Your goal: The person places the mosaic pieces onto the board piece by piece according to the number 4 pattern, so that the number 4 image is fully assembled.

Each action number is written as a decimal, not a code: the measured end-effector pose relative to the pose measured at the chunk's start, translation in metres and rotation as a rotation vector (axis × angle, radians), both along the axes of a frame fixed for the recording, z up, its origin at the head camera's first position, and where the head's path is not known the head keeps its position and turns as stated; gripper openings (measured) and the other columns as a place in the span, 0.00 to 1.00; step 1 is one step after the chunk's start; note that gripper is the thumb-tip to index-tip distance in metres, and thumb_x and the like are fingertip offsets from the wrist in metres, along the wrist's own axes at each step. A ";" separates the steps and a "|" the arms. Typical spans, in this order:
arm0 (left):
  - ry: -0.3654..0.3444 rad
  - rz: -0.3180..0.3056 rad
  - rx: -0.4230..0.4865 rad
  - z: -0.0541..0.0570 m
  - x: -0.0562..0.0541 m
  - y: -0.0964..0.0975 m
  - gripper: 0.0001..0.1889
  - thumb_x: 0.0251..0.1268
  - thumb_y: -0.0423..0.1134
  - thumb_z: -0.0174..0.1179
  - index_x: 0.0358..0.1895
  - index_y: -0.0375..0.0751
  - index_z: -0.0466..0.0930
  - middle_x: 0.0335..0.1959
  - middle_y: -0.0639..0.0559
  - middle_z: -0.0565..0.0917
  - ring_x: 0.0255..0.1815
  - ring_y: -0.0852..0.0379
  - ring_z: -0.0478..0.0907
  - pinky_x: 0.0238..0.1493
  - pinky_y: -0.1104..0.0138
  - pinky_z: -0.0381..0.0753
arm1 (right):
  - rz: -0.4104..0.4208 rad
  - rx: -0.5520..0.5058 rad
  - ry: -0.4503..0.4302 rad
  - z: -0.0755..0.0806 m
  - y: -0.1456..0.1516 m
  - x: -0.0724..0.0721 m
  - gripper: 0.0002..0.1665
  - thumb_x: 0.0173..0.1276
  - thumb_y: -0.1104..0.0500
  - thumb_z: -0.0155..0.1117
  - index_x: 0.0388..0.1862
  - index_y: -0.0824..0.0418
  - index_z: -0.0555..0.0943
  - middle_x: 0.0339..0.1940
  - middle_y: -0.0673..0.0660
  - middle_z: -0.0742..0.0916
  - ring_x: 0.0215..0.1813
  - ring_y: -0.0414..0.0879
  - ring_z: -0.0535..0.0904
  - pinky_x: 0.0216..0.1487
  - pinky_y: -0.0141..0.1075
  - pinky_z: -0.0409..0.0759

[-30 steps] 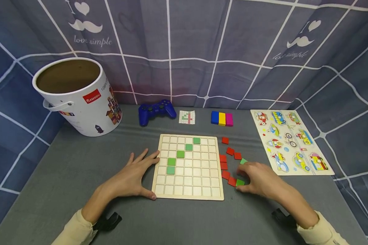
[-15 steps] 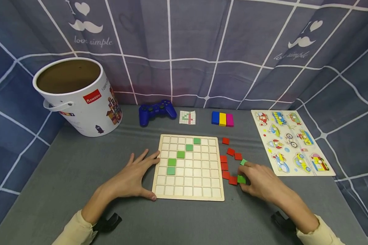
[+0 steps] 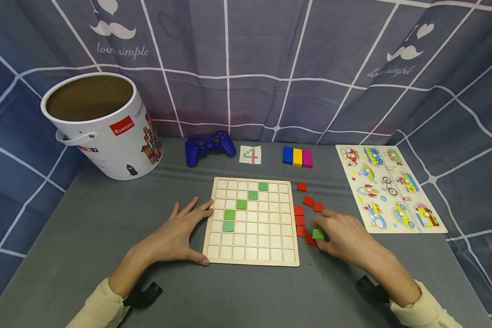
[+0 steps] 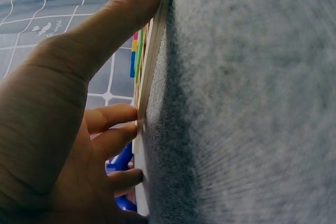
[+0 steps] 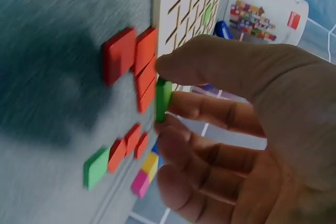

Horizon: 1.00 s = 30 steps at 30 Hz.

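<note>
The left hand (image 3: 174,239) lies spread left of centre in the head view, its forearm slanting up from the lower left corner; index fingertip and thumb touch the left edge of the wooden grid board (image 3: 252,234), the thumb near its lower left corner. That hand is wide, its fingers extended, with nothing enclosed; the left wrist view shows the thumb reaching to the top of the frame against the board's edge and the other fingers lower down. The right hand (image 3: 344,234), right of centre, comes in from the lower right with its back up and its fingers bent toward the board. It pinches a green tile (image 3: 317,233) between thumb and fingertips, just beside the board's right edge. In the right wrist view this tile stands edge-on at mid-frame, and another green tile (image 5: 96,167) lies at lower left. Red tiles (image 3: 299,220) run along the board's right side, some under or beside the fingertips. Five green squares (image 3: 241,204) form a rising line on the board. The pattern card (image 3: 250,155) and three coloured blocks (image 3: 297,157) sit above it.
</note>
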<state>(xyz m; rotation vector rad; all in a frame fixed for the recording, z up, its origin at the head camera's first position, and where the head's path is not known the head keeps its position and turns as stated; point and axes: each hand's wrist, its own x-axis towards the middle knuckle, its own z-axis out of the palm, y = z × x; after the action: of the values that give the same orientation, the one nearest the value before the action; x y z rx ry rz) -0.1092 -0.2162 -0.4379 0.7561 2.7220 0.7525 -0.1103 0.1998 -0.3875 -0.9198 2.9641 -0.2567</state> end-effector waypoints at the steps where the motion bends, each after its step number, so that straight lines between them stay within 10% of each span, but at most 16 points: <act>1: 0.001 0.001 0.001 0.000 0.000 0.000 0.64 0.30 0.70 0.78 0.77 0.49 0.62 0.81 0.56 0.50 0.81 0.42 0.39 0.68 0.29 0.33 | 0.013 -0.022 0.002 0.000 -0.005 -0.001 0.14 0.48 0.61 0.80 0.33 0.54 0.83 0.29 0.45 0.76 0.22 0.36 0.66 0.22 0.33 0.67; 13: 0.024 -0.010 0.020 0.000 0.002 0.000 0.64 0.29 0.69 0.79 0.76 0.47 0.63 0.81 0.53 0.52 0.80 0.39 0.40 0.66 0.28 0.34 | 0.244 -0.231 0.098 -0.019 -0.062 -0.017 0.11 0.55 0.58 0.78 0.37 0.57 0.87 0.30 0.47 0.79 0.26 0.36 0.70 0.25 0.29 0.70; 30: 0.038 -0.015 0.005 0.000 0.002 -0.001 0.64 0.31 0.72 0.77 0.77 0.47 0.62 0.81 0.53 0.52 0.80 0.39 0.41 0.67 0.28 0.35 | 0.338 -0.258 0.027 -0.037 -0.125 -0.034 0.10 0.57 0.59 0.75 0.37 0.57 0.86 0.28 0.48 0.78 0.25 0.37 0.68 0.26 0.31 0.69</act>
<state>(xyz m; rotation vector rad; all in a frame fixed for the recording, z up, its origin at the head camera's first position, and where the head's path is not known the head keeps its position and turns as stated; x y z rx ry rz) -0.1068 -0.2168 -0.4380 0.7981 2.7459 0.7495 -0.1444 0.0746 -0.4245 -1.4386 2.7756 -0.6261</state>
